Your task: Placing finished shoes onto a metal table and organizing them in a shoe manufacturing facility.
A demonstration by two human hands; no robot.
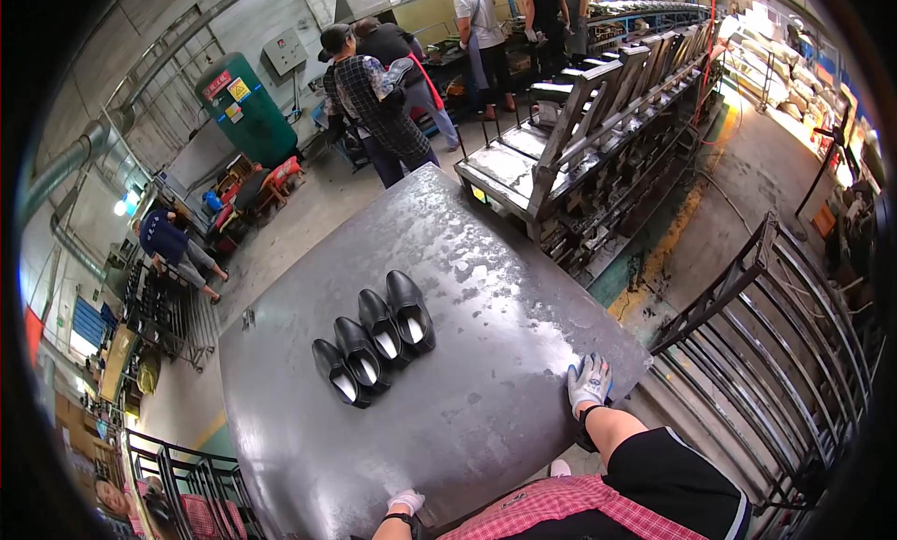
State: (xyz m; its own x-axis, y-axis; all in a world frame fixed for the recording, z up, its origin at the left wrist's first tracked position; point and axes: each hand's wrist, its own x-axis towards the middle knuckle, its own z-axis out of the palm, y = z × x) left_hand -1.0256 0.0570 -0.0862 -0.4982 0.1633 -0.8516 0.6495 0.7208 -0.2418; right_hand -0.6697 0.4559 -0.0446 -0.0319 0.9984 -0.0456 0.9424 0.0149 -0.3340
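A large grey metal-topped table (pixel 486 409) lies in front of me. Several black slip-on shoes (pixel 407 308) with pale insoles stand side by side in a slanting row on its left half, apart from both hands. My right hand (pixel 590 381), in a grey glove, rests open on the tabletop by the right edge, fingers stretched forward. At the near edge, my left hand (pixel 406 501), in a whitish glove, lies on the table with nothing visible in it. Its fingers look foreshortened but loosely extended.
Beyond the table's far right side stands a long rack machine (pixel 579 148) with slanted panels. A black metal-bar rack (pixel 775 334) is close on my right. Several people work along the back line; one in a checked apron (pixel 378 101) stands nearest. A green tank (pixel 248 110) stands far left.
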